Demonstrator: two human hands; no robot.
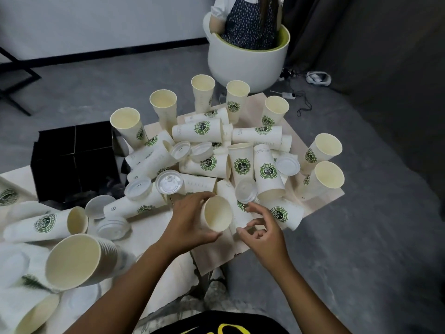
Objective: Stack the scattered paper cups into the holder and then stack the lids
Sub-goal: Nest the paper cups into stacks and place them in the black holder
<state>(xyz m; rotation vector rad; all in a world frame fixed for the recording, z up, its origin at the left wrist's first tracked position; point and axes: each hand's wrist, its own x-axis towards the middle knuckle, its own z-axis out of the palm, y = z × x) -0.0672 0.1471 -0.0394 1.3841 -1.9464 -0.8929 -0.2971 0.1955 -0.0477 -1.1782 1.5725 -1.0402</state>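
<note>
Head view, looking down over the person's forearms: the left hand (190,220) has its grip curled round a white paper cup with a cream inside (218,213), fingers over the top of the rim and thumb under it, the mouth tipped towards the camera. The right hand (261,227) hangs just beside it holding nothing, its fingers loosely bent and apart. All around, on the pale wooden surface (322,196), lie and stand more white cups with green round coffee logos (242,162), mixed with translucent white plastic lids (168,182). A nested stack of cups (79,259) lies on its side at the near left, and the black box with square compartments (74,162) sits behind it, most likely the holder. I'd judge these cups to be very light and thin-walled: stiff enough at the rolled rim, soft in the middle of the wall, so a hard squeeze there would dent them. Best taken near the rim or round the upper wall with a gentle hand. The lids look slick and springy, better pinched by the edge. A careless elbow could topple the upright ones.
</note>
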